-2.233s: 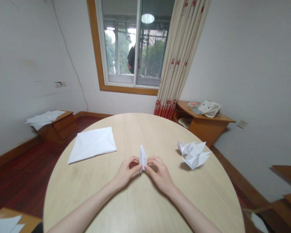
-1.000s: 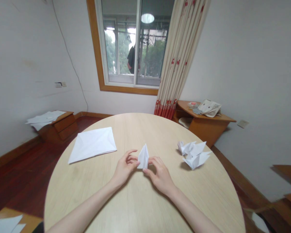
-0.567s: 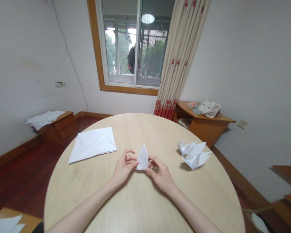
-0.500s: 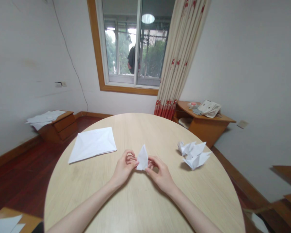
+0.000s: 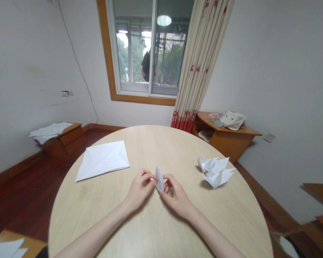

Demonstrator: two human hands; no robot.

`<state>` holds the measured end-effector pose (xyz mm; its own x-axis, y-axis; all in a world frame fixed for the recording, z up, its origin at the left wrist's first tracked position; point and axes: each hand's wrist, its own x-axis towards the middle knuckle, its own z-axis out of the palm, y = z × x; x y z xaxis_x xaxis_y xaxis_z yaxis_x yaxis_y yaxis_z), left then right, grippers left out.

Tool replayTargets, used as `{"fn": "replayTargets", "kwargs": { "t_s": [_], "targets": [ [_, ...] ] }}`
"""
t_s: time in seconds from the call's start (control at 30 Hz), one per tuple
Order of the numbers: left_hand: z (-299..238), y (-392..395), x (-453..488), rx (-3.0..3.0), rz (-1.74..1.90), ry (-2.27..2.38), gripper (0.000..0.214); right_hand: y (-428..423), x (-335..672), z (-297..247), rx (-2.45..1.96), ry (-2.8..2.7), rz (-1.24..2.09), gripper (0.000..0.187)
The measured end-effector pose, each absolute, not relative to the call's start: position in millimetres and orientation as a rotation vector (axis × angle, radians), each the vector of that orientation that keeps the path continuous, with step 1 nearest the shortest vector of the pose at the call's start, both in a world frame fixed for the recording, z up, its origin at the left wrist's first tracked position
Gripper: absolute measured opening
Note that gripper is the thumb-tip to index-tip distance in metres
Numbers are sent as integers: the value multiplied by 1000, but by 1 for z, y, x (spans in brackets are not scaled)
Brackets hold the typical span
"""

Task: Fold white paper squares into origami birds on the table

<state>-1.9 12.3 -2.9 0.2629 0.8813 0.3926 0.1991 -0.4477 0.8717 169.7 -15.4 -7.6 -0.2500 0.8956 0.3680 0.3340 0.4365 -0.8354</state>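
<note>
Fingers, both hands: curled and pinching, not released. Left hand (image 5: 141, 190) grips one side of a narrow folded white paper (image 5: 159, 178), right hand (image 5: 176, 200) the other; paper stands upright between them, over the near middle of a round light-wood table (image 5: 156, 143). Nearby: creased white sheet (image 5: 102, 161) lying flat to the left; folded paper figures (image 5: 216, 173) heaped to the right

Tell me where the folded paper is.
In the head view, the folded paper is pinched between the left hand and right hand, over the round wooden table.
</note>
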Motion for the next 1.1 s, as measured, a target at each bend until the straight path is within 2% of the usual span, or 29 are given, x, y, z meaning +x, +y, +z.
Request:
{"fn": "replayTargets", "kwargs": {
  "t_s": [0.27,0.47,0.63,0.87,1.1],
  "targets": [
    [2,4,4,1554,1041,836,23,-18,170,-9,-1028,-1808,906,28],
    [3,5,2,1610,1031,845,23,-19,168,-9,-1058,-1810,938,28],
    [1,5,2,1635,1029,887,21,-21,169,-2,-1064,-1851,954,16],
    [4,1,4,1636,997,914,25,-22,170,2,-1059,-1877,928,12],
    [6,-5,7,1743,972,877,17,-21,171,0,-1106,-1903,752,17]
  ]
}}
